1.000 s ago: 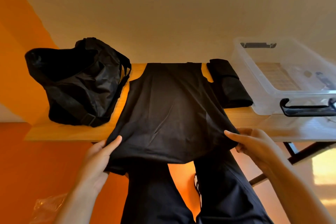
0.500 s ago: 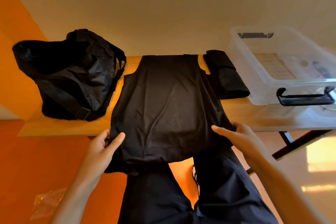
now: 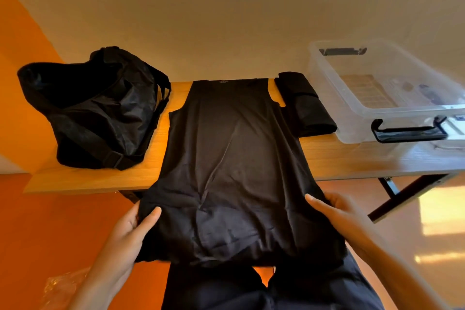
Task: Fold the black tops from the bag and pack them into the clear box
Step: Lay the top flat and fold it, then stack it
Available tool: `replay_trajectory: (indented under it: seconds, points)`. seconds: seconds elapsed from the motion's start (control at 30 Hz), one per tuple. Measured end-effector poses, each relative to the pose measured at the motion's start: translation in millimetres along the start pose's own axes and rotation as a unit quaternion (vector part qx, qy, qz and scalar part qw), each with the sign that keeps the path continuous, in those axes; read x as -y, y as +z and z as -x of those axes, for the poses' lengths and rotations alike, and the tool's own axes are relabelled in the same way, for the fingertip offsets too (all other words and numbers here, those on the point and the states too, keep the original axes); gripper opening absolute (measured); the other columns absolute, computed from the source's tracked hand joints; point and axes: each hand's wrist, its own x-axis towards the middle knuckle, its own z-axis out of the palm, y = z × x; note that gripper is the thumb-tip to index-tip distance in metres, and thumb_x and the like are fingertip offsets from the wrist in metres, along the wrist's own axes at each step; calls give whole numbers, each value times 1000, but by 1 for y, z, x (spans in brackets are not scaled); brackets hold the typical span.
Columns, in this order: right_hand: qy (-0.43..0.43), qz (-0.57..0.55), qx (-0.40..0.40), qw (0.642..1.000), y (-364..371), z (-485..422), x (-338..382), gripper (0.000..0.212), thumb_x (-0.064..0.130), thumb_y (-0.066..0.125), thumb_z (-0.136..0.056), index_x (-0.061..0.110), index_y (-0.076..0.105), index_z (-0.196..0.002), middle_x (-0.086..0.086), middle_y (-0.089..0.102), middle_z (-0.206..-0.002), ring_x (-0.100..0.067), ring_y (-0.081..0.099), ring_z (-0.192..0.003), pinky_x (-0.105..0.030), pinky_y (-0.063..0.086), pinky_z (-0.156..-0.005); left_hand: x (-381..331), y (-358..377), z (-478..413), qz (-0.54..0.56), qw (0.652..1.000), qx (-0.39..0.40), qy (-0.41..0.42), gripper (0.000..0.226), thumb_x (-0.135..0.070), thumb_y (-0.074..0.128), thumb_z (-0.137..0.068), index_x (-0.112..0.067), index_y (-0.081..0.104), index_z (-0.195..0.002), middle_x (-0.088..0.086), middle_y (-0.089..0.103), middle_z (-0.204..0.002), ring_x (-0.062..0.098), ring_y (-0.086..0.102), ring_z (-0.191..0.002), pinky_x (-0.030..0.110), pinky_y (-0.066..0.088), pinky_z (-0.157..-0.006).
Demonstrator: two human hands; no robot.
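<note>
The black top (image 3: 231, 158) is lying flat on the desk (image 3: 364, 161), its hem hanging over the near edge. The left hand (image 3: 128, 234) and the right hand (image 3: 339, 214) are each pinching one lower side of it, thumb on top. The cloth is looking thin, soft and light, so it should sag and wrinkle easily — holding both sides near the hem seems best.

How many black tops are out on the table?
2. One spread top, centre, held by the left hand and right hand; one folded top beside the clear box. The bag may hide more.
</note>
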Motion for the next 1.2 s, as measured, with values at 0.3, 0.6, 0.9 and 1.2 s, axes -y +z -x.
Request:
replay_trajectory:
  seconds: [0.3, 0.6, 0.9, 1.2]
  points:
    - [-42, -16, -101, 994, 6, -17, 18, 17, 27, 62, -99, 14, 66, -109, -14, 75, -102, -19, 75, -89, -32, 61, -73, -15, 9, -11, -124, 982, -123, 75, 18, -15, 67, -95, -21, 55, -108, -4, 76, -91, 17, 75, -87, 44, 58, -81]
    - [49, 14, -38, 998, -7, 3, 1, 29, 20, 84, -78, 7, 72, -101, -10, 79, -89, -21, 77, -83, -29, 61, -69, -2, -1, 13, -92, 995, -30, 9, 47, -5, 71, -87, -31, 61, -124, 14, 77, -106, 35, 75, -95, 54, 59, -84]
    - [43, 89, -111, 989, -13, 13, -10, 8, 17, 63, -100, 13, 70, -102, -5, 74, -91, -14, 70, -79, -19, 53, -57, 2, -19, 33, -171, 985, -28, 9, 21, 1, 73, -85, -18, 82, -84, 4, 78, -99, 15, 74, -94, 39, 55, -86]
    - [66, 184, -129, 972, -24, 16, -14, 13, 21, 57, -104, 15, 68, -101, -8, 72, -90, -22, 69, -82, -39, 55, -74, 2, -28, 26, -182, 983, -25, -9, 10, -3, 72, -89, -8, 80, -87, 7, 68, -69, 23, 60, -56, 23, 43, -48]
